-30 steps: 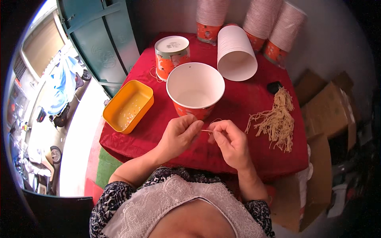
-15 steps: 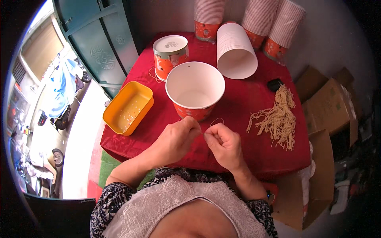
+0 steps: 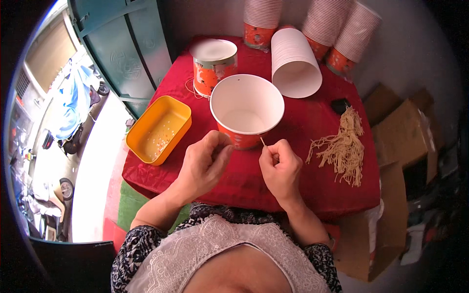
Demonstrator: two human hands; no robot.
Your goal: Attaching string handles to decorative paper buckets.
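Note:
In front of me stands a white-lined paper bucket [image 3: 246, 105] with an orange printed outside, its mouth up and a small dark hole near the far rim. My right hand [image 3: 281, 168] is closed at its near right side, pinching a tan string [image 3: 264, 142] whose short end sticks up past the thumb. My left hand [image 3: 205, 161] is near the bucket's front left, fingers curled in toward the thumb; what it may hold is hidden. A bunch of tan strings [image 3: 344, 146] lies to the right.
An upturned bucket [image 3: 215, 73] with a string loop stands behind left. A yellow tray [image 3: 159, 129] holds small pale bits. Nested white buckets [image 3: 295, 63] lie on their side, with wrapped stacks [image 3: 261, 24] behind. Cardboard boxes [image 3: 405, 132] sit beside the red-covered table [image 3: 308, 195].
My hands, close together before, have drawn apart, the left one moving leftward. The string end now points up from my right hand. The view has shifted slightly.

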